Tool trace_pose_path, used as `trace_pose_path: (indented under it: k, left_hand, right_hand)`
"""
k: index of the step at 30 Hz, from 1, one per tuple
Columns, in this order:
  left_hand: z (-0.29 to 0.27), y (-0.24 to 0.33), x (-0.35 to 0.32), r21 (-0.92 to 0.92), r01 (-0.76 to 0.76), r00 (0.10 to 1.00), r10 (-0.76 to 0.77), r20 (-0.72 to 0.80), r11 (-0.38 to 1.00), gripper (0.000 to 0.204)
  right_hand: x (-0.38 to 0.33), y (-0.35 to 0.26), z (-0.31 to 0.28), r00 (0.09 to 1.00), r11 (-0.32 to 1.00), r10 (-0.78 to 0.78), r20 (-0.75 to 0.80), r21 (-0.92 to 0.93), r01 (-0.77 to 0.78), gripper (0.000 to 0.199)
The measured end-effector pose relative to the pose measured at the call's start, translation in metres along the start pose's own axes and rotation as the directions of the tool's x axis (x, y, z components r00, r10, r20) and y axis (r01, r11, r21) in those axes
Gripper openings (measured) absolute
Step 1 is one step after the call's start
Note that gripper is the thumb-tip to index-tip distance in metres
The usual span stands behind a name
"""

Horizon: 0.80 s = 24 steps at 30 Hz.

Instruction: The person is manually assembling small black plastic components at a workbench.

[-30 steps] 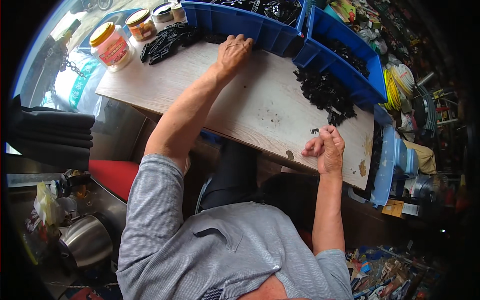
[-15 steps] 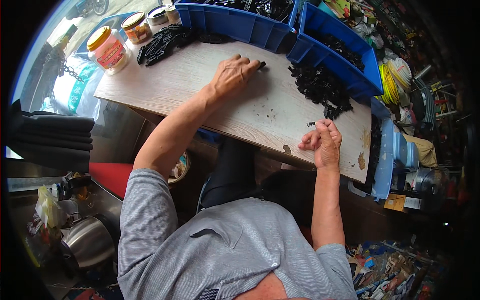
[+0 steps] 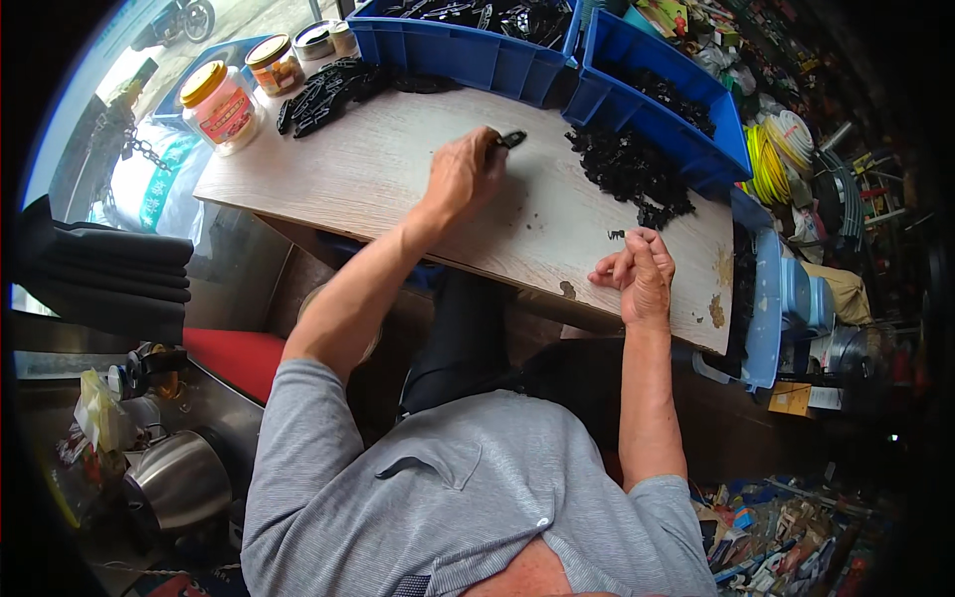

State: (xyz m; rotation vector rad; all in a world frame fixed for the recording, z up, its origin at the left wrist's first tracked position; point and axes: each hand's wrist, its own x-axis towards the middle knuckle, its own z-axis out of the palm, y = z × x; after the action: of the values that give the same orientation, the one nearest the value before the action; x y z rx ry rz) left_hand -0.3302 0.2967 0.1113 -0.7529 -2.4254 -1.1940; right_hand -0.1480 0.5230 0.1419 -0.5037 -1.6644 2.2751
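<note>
Over the middle of the pale wooden table, my left hand (image 3: 464, 175) grips a small elongated black plastic piece (image 3: 512, 139), whose end sticks out past the fingers. My right hand (image 3: 645, 277) is closed in a pinch near the table's right front part. From its fingertips juts a tiny black toothed plastic part (image 3: 617, 235). Just beyond that hand lies a heap of small black parts (image 3: 627, 169). A pile of longer black plastic pieces (image 3: 333, 98) rests at the far left of the tabletop.
Two blue bins (image 3: 458, 55) with black parts stand along the far edge, the right one (image 3: 731, 149) angled. Jars (image 3: 221, 107) with lids line the far left corner. The table's front edge (image 3: 537, 297) runs close to my body. Clutter fills the right side.
My left hand has drawn slightly nearer and lifted its black piece, which now shows more. The right hand keeps its pinch almost in place.
</note>
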Motion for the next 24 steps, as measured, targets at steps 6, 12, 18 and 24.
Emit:
trace_pose_path:
  k: [6,12,18,24]
  left_hand:
    - [0.031,0.075,-0.056,-0.742,0.362,0.931,-0.251,0.264,0.565,0.022]
    - [0.051,0.116,-0.066,-0.778,0.477,0.878,-0.183,0.443,0.409,0.025]
    - [0.056,0.121,-0.064,-0.788,0.470,0.881,-0.155,0.447,0.397,0.026]
    - [0.042,0.129,-0.055,-0.762,0.578,0.815,-0.254,0.520,0.294,0.024]
  right_hand:
    - [-0.004,0.003,0.007,0.996,0.972,-0.075,0.045,0.226,0.063,0.014]
    - [-0.003,0.010,-0.001,0.991,0.973,-0.122,0.052,0.204,0.110,0.014]
    - [-0.002,0.009,-0.002,0.994,0.972,-0.101,0.035,0.219,0.091,0.011]
    - [0.000,0.006,-0.004,0.993,0.983,-0.028,0.114,0.184,0.006,0.014]
